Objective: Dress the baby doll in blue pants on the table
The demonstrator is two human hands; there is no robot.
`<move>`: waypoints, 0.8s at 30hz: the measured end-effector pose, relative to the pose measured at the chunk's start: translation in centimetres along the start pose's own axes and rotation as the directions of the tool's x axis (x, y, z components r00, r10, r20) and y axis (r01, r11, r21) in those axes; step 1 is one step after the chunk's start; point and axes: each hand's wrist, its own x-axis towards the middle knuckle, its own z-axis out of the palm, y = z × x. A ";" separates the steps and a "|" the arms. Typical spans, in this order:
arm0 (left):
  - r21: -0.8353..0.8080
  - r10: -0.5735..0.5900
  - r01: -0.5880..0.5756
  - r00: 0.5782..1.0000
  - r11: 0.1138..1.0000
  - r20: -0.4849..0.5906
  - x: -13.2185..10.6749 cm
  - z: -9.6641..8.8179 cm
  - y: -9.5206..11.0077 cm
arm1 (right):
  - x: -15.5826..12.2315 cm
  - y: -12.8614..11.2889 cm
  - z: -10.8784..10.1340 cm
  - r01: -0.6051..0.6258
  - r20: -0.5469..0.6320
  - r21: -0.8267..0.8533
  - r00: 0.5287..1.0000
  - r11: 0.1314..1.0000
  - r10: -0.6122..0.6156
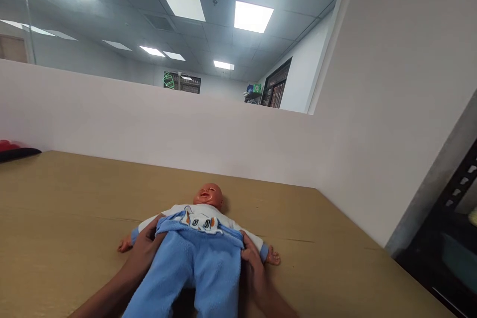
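A baby doll (209, 195) lies on its back on the wooden table, its head toward the wall and its arms spread out. It wears a white top with blue cuffs and an animal face on the chest. Blue fleece pants (208, 258) lie over its lower body, legs toward me. My left hand (147, 243) is closed on the waistband at its left side. At the right side of the waistband, my right hand (255, 261) grips the cloth with bent fingers. Whether the doll's legs are inside the pants is hidden.
The wooden table (93, 194) meets a low pale wall (167, 129) with a window above it. A black and red object (17, 151) sits at the far left edge. Dark metal shelving (447, 238) stands beyond the table's right edge.
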 end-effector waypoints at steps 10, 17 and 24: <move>-0.260 -0.255 0.309 0.941 0.915 0.221 -0.3 0.1 -1.5 | 1.0 -2.4 1.1 -0.078 -0.089 -0.014 0.993 0.997 0.077; -0.379 -0.218 0.466 0.813 0.799 0.540 0.7 -0.9 -2.6 | 1.2 -3.6 1.5 -0.084 0.066 0.001 0.994 0.996 0.084; -0.169 -0.130 0.198 0.930 0.966 0.345 0.4 -0.2 -3.5 | 2.2 -3.2 1.0 0.116 -0.042 -0.251 0.991 0.961 -0.131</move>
